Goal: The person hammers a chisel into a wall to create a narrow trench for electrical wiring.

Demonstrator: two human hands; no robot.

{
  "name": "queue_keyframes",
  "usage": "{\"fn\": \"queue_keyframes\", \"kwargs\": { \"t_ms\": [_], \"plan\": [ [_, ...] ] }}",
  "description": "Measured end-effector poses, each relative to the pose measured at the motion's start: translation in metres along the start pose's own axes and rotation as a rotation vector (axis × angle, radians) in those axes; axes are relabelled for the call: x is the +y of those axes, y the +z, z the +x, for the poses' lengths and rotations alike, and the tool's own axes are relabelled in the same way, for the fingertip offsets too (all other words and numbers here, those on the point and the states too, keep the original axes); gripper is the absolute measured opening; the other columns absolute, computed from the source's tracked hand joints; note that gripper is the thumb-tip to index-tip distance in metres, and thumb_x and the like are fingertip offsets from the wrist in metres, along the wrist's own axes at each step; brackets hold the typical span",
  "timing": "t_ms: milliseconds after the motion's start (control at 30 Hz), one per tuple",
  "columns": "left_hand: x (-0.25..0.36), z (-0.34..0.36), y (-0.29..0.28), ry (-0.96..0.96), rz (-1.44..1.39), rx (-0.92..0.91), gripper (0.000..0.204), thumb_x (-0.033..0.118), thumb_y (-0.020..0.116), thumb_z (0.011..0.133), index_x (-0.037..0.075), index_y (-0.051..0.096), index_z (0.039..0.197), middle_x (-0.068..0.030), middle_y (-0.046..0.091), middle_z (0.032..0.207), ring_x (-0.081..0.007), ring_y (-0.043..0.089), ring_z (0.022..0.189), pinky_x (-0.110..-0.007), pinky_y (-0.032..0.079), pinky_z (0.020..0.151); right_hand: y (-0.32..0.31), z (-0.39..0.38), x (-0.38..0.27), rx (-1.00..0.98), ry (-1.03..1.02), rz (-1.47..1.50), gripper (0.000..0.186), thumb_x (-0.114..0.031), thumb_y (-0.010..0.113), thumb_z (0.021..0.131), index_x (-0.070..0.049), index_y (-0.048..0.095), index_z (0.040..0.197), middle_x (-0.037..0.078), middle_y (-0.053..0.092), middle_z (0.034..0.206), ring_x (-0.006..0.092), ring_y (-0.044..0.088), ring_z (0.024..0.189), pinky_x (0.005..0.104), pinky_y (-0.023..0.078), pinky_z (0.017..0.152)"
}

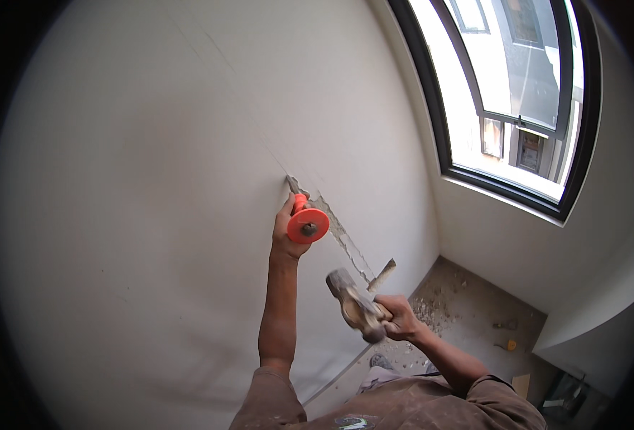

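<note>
My left hand (285,231) is closed around a chisel (292,184) with a round orange-red hand guard (319,218). The chisel's tip touches the pale wall (152,236) at the upper end of a rough chipped groove (340,233), which slants down to the right. Thin scored lines run on up the wall from there. My right hand (401,319) grips the handle of a hammer (358,309), its head slightly blurred, below and to the right of the guard and apart from the chisel. Beyond the hammer shows a short grey strip (383,274) whose kind I cannot make out.
An open dark-framed window (500,183) is at the upper right. Broken rubble (435,312) lies on the floor (467,330) along the wall, with a small yellow-orange object (511,345) farther right. My shoe (381,360) shows below the hammer.
</note>
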State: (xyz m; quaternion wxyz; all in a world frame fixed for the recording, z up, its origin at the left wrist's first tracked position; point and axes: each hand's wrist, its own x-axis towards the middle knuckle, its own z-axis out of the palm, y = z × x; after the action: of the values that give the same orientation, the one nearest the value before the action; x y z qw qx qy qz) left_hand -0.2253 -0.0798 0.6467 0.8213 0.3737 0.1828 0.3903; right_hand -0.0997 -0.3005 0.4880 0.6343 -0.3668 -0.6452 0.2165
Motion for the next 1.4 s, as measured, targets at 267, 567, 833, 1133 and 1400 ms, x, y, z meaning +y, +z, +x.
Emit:
{"fn": "queue_keyframes", "kwargs": {
  "t_ms": [267, 567, 833, 1133, 1400],
  "plan": [
    [-0.007, 0.001, 0.013, 0.070, 0.101, -0.013, 0.033, 0.032, 0.035, 0.101, 0.002, 0.046, 0.109, -0.0017, 0.051, 0.075, -0.0120, 0.054, 0.066, -0.024, 0.048, 0.060, -0.014, 0.062, 0.054, 0.082, -0.485, -0.277, 0.039, -0.038, 0.062, 0.081, -0.003, 0.050, 0.069, 0.007, 0.055, 0.056, 0.0222, 0.056, 0.047, 0.0296, 0.046, 0.048],
    [-0.018, -0.007, -0.018, -0.103, 0.220, -0.154, 0.035, 0.033, 0.035, 0.101, 0.002, 0.040, 0.116, -0.0035, 0.051, 0.080, -0.0106, 0.055, 0.068, -0.021, 0.049, 0.060, 0.005, 0.012, 0.053, 0.086, 0.196, 0.000, 0.049, -0.049, 0.056, 0.085, -0.001, 0.050, 0.077, 0.011, 0.040, 0.054, 0.0227, 0.041, 0.049, 0.0367, 0.036, 0.049],
    [-0.006, -0.011, 0.016, -0.045, 0.086, 0.067, 0.034, 0.035, 0.039, 0.100, 0.004, 0.041, 0.114, -0.0042, 0.052, 0.078, -0.0100, 0.052, 0.063, -0.022, 0.049, 0.055, 0.003, 0.001, 0.051, 0.034, 0.276, -0.025, 0.057, -0.057, 0.053, 0.085, -0.001, 0.049, 0.076, 0.011, 0.041, 0.054, 0.0220, 0.043, 0.049, 0.0365, 0.037, 0.048],
    [0.009, -0.005, 0.003, -0.033, 0.083, -0.023, 0.034, 0.034, 0.038, 0.101, 0.003, 0.043, 0.114, -0.0022, 0.052, 0.078, -0.0085, 0.053, 0.066, -0.020, 0.049, 0.057, 0.008, 0.006, 0.032, 0.027, 0.199, 0.041, 0.062, -0.062, 0.054, 0.083, -0.001, 0.048, 0.072, 0.010, 0.042, 0.054, 0.0218, 0.043, 0.047, 0.0348, 0.037, 0.047],
    [0.008, 0.002, 0.015, 0.023, 0.080, 0.038, 0.036, 0.034, 0.038, 0.100, 0.000, 0.047, 0.108, -0.0046, 0.056, 0.082, -0.0119, 0.057, 0.071, -0.023, 0.051, 0.062, 0.011, 0.073, -0.006, 0.261, -0.914, 0.191, 0.035, -0.022, 0.058, 0.087, -0.004, 0.043, 0.062, 0.007, 0.045, 0.052, 0.0205, 0.051, 0.045, 0.0314, 0.041, 0.043]
  ]
}}
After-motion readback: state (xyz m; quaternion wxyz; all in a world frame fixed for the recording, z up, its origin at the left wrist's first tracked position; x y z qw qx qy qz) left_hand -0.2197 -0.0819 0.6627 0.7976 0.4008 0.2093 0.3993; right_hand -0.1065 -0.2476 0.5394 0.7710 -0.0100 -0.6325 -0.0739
